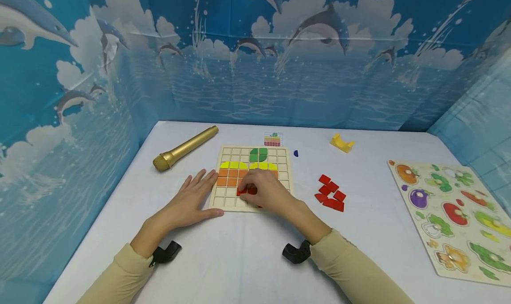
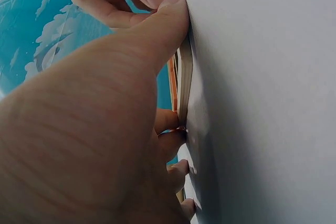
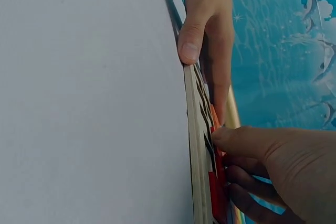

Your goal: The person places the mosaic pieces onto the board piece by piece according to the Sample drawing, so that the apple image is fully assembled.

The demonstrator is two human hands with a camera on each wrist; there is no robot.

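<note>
A wooden grid board (image 1: 217,202) lies on the white table, bearing green, yellow, orange and red pieces. My left hand (image 1: 187,204) rests spread at its left edge, with the thumb by the near left corner. Over the lower middle of the board my right hand (image 1: 269,191) has its fingers bent and pinches a red tile (image 1: 241,192). In the right wrist view the right thumb is against the tile's edge, close on the board. The right fingers partly hide the red row. A loose pile of red tiles (image 1: 333,203) lies right of the board.
A gold microphone (image 1: 187,148) lies at the back left. Behind the board are a small picture card (image 1: 273,139) and a dark blue piece (image 1: 296,153). A yellow holder (image 1: 341,143) stands at the back right, and a vegetable puzzle board (image 1: 433,197) lies far right.
</note>
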